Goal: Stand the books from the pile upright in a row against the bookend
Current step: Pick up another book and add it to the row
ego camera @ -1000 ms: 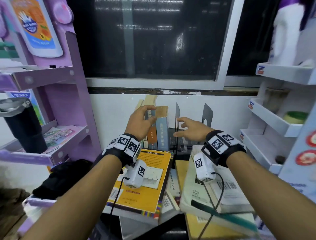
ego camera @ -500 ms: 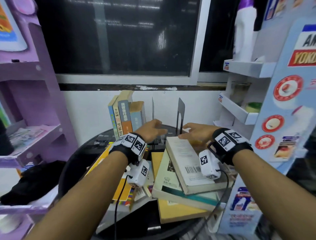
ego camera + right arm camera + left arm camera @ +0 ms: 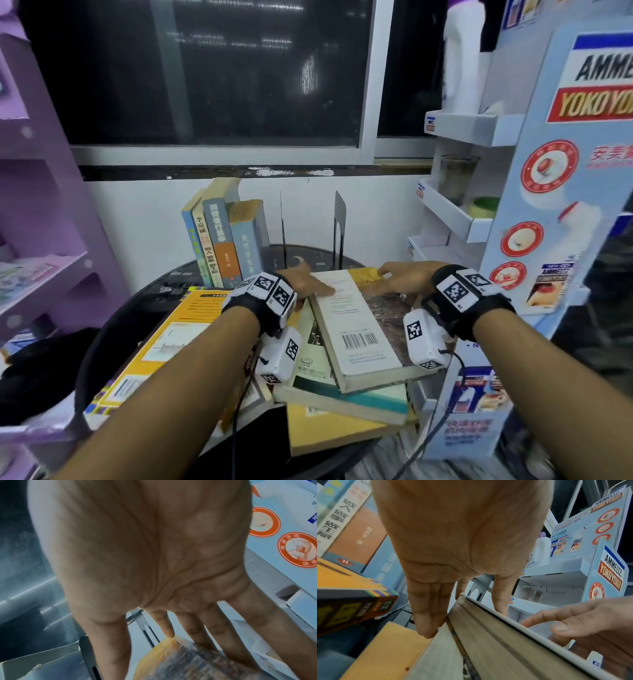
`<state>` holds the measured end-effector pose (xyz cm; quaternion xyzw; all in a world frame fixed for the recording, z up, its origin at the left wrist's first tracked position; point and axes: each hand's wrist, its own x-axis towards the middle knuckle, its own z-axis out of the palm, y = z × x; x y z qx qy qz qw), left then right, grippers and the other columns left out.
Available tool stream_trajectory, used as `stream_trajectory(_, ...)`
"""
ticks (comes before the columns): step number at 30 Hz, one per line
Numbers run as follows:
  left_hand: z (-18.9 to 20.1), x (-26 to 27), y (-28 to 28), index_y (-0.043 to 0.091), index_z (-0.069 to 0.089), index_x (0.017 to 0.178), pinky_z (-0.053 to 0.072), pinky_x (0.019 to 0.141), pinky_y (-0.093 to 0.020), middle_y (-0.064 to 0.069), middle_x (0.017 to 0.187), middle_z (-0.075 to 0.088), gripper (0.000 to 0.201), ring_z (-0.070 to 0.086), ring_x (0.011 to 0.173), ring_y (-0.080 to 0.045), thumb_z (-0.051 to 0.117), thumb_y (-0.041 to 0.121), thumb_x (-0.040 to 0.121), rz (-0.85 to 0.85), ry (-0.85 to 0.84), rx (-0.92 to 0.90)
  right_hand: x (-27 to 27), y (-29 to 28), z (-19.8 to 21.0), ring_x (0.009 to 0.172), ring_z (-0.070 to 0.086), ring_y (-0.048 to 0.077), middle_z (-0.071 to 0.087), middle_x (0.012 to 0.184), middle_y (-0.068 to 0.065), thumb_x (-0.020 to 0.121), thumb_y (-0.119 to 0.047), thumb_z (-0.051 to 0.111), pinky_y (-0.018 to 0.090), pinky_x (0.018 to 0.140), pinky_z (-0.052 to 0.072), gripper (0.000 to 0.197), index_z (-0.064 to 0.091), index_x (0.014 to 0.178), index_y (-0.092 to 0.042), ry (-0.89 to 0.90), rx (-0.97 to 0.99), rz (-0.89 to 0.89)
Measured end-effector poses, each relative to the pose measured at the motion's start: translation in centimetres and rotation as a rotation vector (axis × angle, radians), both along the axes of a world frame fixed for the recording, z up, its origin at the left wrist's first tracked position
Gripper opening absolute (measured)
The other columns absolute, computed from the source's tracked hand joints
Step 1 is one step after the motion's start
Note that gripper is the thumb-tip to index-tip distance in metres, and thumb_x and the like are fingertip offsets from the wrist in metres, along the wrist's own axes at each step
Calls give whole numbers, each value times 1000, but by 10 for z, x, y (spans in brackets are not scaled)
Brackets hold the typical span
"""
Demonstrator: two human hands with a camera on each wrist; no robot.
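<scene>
Purple shelf (image 3: 51, 154) left, blue display stand (image 3: 534, 205) right, dark window (image 3: 239, 75) behind.

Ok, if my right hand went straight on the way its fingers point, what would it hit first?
Probably the nearer metal bookend: your right hand lies over the far corner of the top book, fingers aimed past it at that upright plate. Depth is hard to judge.

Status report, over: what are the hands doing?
Hands open: left hand and right hand touching top book at its far end. Book flat on pile. Nothing blocks bookend.
</scene>
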<state>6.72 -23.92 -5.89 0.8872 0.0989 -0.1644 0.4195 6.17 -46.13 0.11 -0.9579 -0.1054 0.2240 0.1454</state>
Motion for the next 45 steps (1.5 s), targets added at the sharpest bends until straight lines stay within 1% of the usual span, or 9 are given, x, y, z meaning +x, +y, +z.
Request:
stream_trajectory(3, 1, 1, -3, 8, 23, 144, 51, 88, -46, -26, 134, 52, 88, 50, 122, -43, 74, 40, 79, 4, -10, 85, 0, -1, -3, 111, 52, 22, 44, 143, 8, 86, -51, 63, 40, 103, 44, 78, 29, 148, -17, 6, -4, 6)
stream_trajectory(7, 2, 2, -5, 5, 29, 139, 45, 57, -30, -25, 127, 57, 81, 62, 90, -32, 73, 40, 80, -1, -29, 113, 1, 3, -2, 110, 56, 25, 52, 133, 9, 82, -40, 72, 40, 95, 49, 75, 36, 143, -15, -32, -22, 20)
stream_trajectory(9, 0, 3, -5, 6, 36, 133, 44, 61, -29, -24, 126, 58, 75, 61, 91, -32, 74, 40, 79, 6, -48, 122, 0, 5, -2, 112, 56, 25, 52, 133, 9, 82, -37, 74, 40, 95, 50, 75, 38, 142, -13, -43, -16, 21)
stream_trajectory(12, -2, 3, -3, 8, 42, 128, 49, 75, -38, -24, 124, 59, 74, 53, 119, -43, 77, 43, 72, 19, -70, 133, -1, 5, -2, 114, 56, 27, 52, 135, 10, 81, -33, 75, 42, 96, 49, 75, 38, 143, -11, -54, 25, 8)
stream_trajectory(16, 2, 1, -3, 6, 46, 124, 47, 69, -38, -27, 114, 62, 76, 59, 108, -45, 79, 44, 66, 9, -80, 107, -5, 5, 0, 109, 55, 25, 50, 138, 10, 80, -30, 77, 36, 88, 51, 77, 38, 144, -11, -83, 69, -13)
stream_trajectory(22, 14, -9, 3, 14, 44, 131, 55, 80, -37, -4, 124, 60, 68, 60, 105, -23, 75, 42, 77, 81, -225, 135, -9, 13, 2, 102, 58, 24, 53, 128, 8, 74, -25, 82, 37, 76, 53, 84, 37, 144, -15, -147, 194, -87)
stream_trajectory(27, 27, -23, 8, 15, 37, 133, 55, 86, -40, -8, 124, 59, 64, 61, 107, -27, 74, 22, 82, 161, -336, -67, -15, 26, 10, 95, 54, 24, 52, 128, 10, 72, -25, 83, 28, 55, 44, 77, 40, 135, -18, -215, 264, -121)
stream_trajectory(36, 55, -39, 12, 12, 32, 136, 54, 77, -41, -13, 112, 63, 63, 64, 87, -25, 67, -1, 85, 349, -567, -647, -27, 44, 23, 102, 59, 30, 59, 115, 10, 60, -21, 90, 47, 86, 54, 100, 29, 139, -25, -433, 554, -174)
stream_trajectory(45, 57, -55, 39, 3, 45, 134, 59, 69, -39, -19, 121, 64, 52, 69, 88, -28, 63, -4, 85, 268, -692, -919, -37, 45, 48, 79, 67, 21, 63, 93, 3, 65, -38, 87, 35, 54, 60, 71, 38, 116, -29, -449, 683, -33)
